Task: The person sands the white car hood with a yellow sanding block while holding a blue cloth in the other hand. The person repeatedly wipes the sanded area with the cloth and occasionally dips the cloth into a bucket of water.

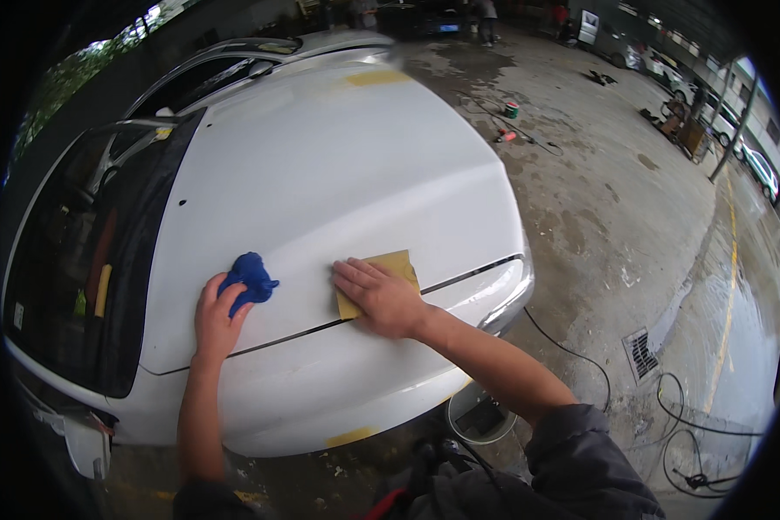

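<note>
A crumpled blue cloth (250, 279) is gripped in my left hand (220, 316), which rests on the white car hood (338, 165). My right hand (383, 299) lies flat on a yellow-brown sheet of sandpaper (396, 265), its fingers stretched out and pressing it to the hood. The sheet lies just above the dark gap between the hood and the fender (321, 381). Part of the sheet is hidden under my palm and fingers.
Yellowish patches (378, 78) mark the hood's far edge and the lower fender. A bucket (481, 418) stands below my right forearm. Cables (581, 351) run across the wet concrete floor near a drain grate (641, 354). Another car (260, 69) stands close behind this one.
</note>
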`<state>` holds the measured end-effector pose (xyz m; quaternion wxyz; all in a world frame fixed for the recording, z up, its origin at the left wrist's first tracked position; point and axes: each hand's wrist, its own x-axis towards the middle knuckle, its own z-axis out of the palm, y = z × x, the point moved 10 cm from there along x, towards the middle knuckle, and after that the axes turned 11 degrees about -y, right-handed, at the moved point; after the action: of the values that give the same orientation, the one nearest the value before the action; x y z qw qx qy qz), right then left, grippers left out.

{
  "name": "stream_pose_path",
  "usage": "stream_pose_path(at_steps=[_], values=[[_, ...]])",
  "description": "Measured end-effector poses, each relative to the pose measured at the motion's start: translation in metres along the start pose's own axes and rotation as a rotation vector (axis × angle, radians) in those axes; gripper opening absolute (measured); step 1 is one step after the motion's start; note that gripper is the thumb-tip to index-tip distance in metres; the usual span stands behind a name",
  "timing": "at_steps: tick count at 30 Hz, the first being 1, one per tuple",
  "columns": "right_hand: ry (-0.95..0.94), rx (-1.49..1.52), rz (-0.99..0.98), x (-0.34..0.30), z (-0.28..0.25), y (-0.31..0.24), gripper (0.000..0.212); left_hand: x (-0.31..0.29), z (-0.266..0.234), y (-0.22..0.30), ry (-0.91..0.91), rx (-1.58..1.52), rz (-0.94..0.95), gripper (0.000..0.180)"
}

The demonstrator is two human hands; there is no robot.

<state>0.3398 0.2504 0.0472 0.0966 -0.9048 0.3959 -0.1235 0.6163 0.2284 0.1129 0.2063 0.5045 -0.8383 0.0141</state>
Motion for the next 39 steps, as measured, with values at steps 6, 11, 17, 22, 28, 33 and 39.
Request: stream_pose_path(at_steps=[6, 11, 17, 22, 28, 33, 39], values=[[0.045, -0.118, 0.463, -0.051, -0.04, 0.178, 0.072, -0.128, -0.061, -0.141, 0.198, 0.233, -0.508, 0.034], [0.155, -0.138, 0.223, 0.003, -0.019, 0.116, 0.067, -0.118, -0.061, -0.127, 0.216, 0.33, -0.491, 0.035], [0.046, -0.067, -0.079, 0.083, 0.02, -0.034, 0.066, -0.111, -0.056, -0.128, 0.208, 0.301, -0.476, 0.035], [0.136, -0.141, 0.439, -0.045, -0.041, 0.198, 0.065, -0.109, -0.056, -0.127, 0.212, 0.327, -0.551, 0.035], [-0.016, -0.1, 0.144, 0.077, 0.009, -0.016, 0.065, -0.109, -0.057, -0.129, 0.198, 0.32, -0.512, 0.035], [0.071, -0.079, 0.063, 0.06, 0.001, 0.039, 0.06, -0.109, -0.056, -0.126, 0.182, 0.309, -0.515, 0.035], [0.096, -0.131, 0.361, 0.048, -0.002, 0.083, 0.067, -0.12, -0.064, -0.131, 0.189, 0.386, -0.57, 0.035]])
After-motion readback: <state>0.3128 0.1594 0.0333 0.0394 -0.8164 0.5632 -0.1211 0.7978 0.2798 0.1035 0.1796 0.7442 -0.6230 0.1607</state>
